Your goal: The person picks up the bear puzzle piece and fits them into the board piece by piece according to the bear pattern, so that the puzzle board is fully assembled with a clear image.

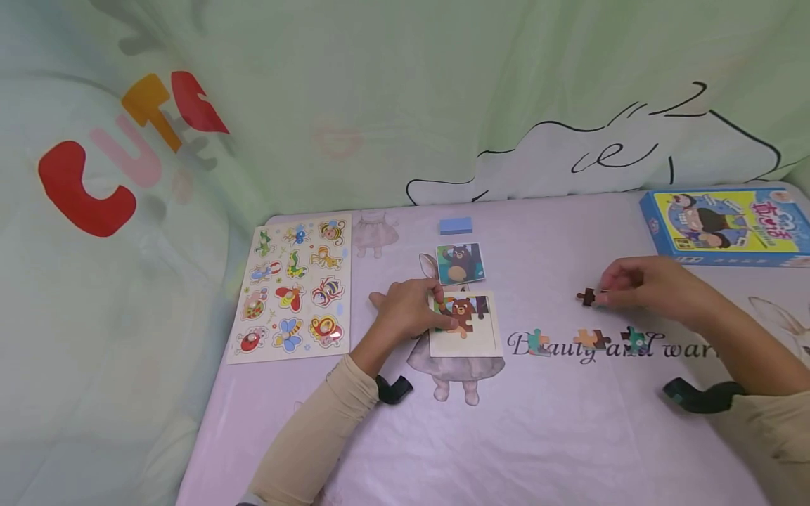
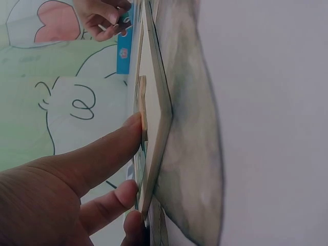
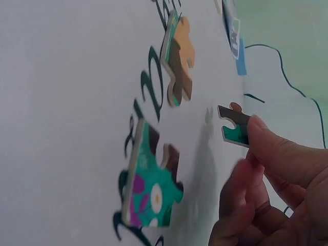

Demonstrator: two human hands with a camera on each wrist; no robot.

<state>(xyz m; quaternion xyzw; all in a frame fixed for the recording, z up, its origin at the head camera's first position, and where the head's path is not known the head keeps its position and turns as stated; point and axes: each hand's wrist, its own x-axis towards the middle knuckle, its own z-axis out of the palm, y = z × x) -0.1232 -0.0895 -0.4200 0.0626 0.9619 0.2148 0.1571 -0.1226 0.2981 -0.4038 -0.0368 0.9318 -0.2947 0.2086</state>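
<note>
My right hand (image 1: pixel 652 288) pinches a small brown and green puzzle piece (image 3: pixel 236 128) between thumb and fingers, held over the table right of the board. With thumb and fingertips, my left hand (image 1: pixel 408 308) presses on a pale wooden puzzle board (image 1: pixel 474 346) at its left side. Several fitted pieces (image 1: pixel 463 306) in it show part of a brown bear; the lower part of the board is bare. Beyond the board lies a square bear picture (image 1: pixel 460 265). Loose on the cloth are a teal piece (image 1: pixel 539 343), a brown and tan pair (image 1: pixel 593 340) and a teal flowered piece (image 3: pixel 151 189).
An insect puzzle board (image 1: pixel 291 288) lies at the left. At the back stands a small blue block (image 1: pixel 455 225), and a blue and yellow box (image 1: pixel 728 225) lies at the back right. Curtains (image 1: pixel 380 105) border the table behind and left.
</note>
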